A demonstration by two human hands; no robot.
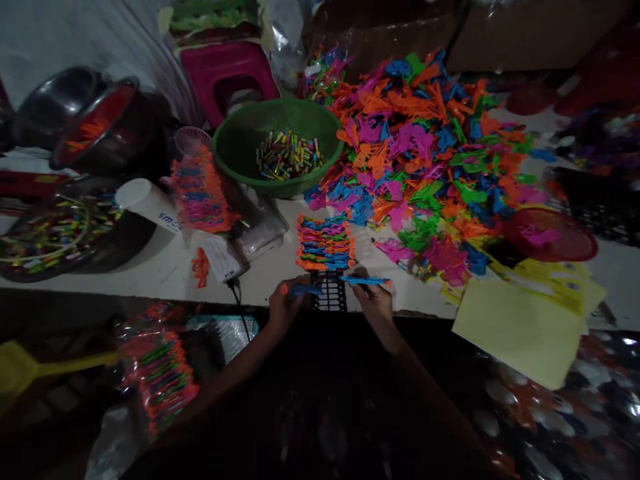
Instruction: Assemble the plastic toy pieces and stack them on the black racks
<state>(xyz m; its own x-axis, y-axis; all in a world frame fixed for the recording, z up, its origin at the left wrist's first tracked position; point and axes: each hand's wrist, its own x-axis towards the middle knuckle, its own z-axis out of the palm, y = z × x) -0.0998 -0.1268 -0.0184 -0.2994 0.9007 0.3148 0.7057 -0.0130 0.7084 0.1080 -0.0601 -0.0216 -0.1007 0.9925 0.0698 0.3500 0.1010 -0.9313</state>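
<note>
At the table's front edge, my left hand [284,307] is closed on a blue plastic piece [306,290] with an orange tip. To the right, my right hand [375,303] grips another blue piece [367,281], lying level with an orange end. Between the hands sits a black slotted rack [329,291]. Just beyond it, a stack of orange, blue, pink and green pieces [326,243] lies in rows. The finer shape of both held pieces is dim and blurred.
A large heap of colourful plastic pieces [415,143] covers the back right. A green basin [235,170] holds small striped sticks. Yellow sheets [520,330] overhang the front right edge. Bagged stacks [200,193] and a white cylinder [143,198] are at left.
</note>
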